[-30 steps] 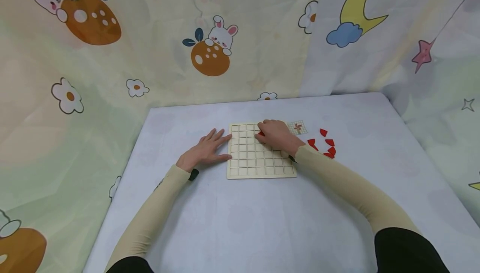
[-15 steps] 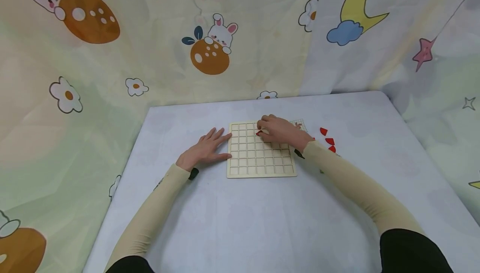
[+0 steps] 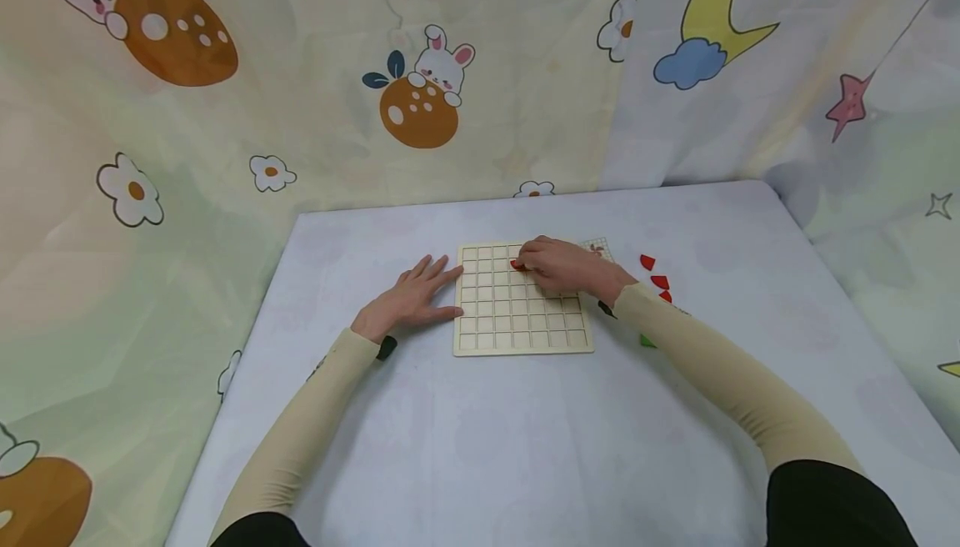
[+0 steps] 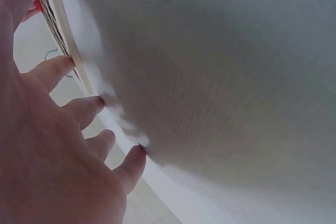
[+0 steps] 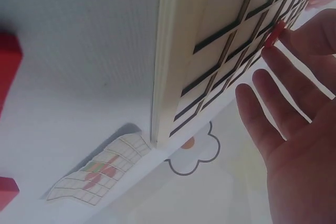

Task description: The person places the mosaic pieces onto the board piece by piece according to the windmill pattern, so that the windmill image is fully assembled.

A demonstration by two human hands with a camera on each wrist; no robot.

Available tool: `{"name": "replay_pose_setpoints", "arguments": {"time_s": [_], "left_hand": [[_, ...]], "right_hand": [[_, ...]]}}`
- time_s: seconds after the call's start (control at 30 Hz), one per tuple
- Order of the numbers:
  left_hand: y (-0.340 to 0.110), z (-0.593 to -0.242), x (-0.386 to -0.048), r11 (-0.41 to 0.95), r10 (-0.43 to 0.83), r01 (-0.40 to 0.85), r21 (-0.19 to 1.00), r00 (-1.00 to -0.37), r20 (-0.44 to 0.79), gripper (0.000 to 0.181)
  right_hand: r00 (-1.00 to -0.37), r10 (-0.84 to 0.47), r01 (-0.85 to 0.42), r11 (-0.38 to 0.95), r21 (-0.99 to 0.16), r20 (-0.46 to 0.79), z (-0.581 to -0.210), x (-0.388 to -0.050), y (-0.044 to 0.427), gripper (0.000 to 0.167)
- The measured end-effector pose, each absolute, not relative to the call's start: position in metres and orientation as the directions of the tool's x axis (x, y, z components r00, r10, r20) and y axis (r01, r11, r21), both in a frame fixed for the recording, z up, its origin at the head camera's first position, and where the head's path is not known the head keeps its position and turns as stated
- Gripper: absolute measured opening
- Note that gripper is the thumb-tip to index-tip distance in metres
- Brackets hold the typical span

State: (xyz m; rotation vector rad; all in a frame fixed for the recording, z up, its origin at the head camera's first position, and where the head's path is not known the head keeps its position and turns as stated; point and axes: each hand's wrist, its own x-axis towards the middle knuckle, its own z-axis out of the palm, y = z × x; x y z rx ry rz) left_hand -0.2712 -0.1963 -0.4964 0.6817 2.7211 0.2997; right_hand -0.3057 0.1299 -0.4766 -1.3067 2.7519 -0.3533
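Observation:
A pale wooden board with a grid of square cells (image 3: 487,322) lies on the table. At its left edge my left hand (image 3: 408,301) rests with spread fingers, thumb and forefinger touching the rim; the left wrist view shows these fingers (image 4: 55,72) against the board's side. My right hand (image 3: 566,266) is over the board's upper part and pinches a small red piece (image 5: 274,34) between thumb and forefinger, at the grid. Its other fingers (image 5: 252,111) are extended. In the head view this red piece (image 3: 517,264) shows just past the fingertips.
Right of the board lie several loose red pieces (image 3: 659,282), partly behind the right sleeve, and a green piece (image 3: 647,341). A small gridded card with a red picture (image 5: 105,169) lies by the board's far right corner. Patterned cloth (image 3: 322,72) hangs behind the table (image 3: 480,447).
My right hand lifted slightly and shifted right, then lowered over the board, with the red piece staying near the same cells. The green piece came into view. My left hand stayed put.

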Motion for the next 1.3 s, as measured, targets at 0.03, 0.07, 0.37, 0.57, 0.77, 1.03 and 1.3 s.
{"name": "replay_pose_setpoints", "arguments": {"time_s": [0.03,0.07,0.37,0.57,0.77,1.03,1.3], "left_hand": [[-0.196,-0.496,-0.271,0.863,0.489,0.421,0.278,-0.835,-0.253,0.089],[-0.196,-0.495,-0.271,0.864,0.487,0.419,0.278,-0.836,-0.253,0.089],[-0.196,-0.495,-0.271,0.870,0.478,0.413,0.269,-0.840,-0.258,0.088],[-0.197,-0.498,-0.272,0.870,0.478,0.412,0.272,-0.839,-0.260,0.088],[-0.196,-0.498,-0.272,0.868,0.482,0.416,0.273,-0.838,-0.255,0.089],[-0.196,-0.496,-0.272,0.864,0.487,0.417,0.282,-0.835,-0.257,0.088],[-0.197,-0.496,-0.271,0.861,0.490,0.419,0.289,-0.836,-0.249,0.087]], "right_hand": [[-0.639,-0.769,-0.751,0.616,-0.238,0.027,-0.477,-0.305,0.130,0.030],[-0.643,-0.766,-0.748,0.620,-0.237,0.022,-0.477,-0.305,0.130,0.032],[-0.653,-0.757,-0.745,0.635,-0.203,0.026,-0.482,-0.302,0.126,0.040],[-0.685,-0.728,-0.717,0.676,-0.173,-0.004,-0.482,-0.298,0.118,0.040],[-0.702,-0.712,-0.705,0.695,-0.142,0.001,-0.481,-0.296,0.115,0.037],[-0.727,-0.684,-0.683,0.714,-0.154,0.051,-0.480,-0.290,0.112,0.032],[-0.763,-0.644,-0.645,0.751,-0.142,0.062,-0.484,-0.286,0.109,0.033]]}}
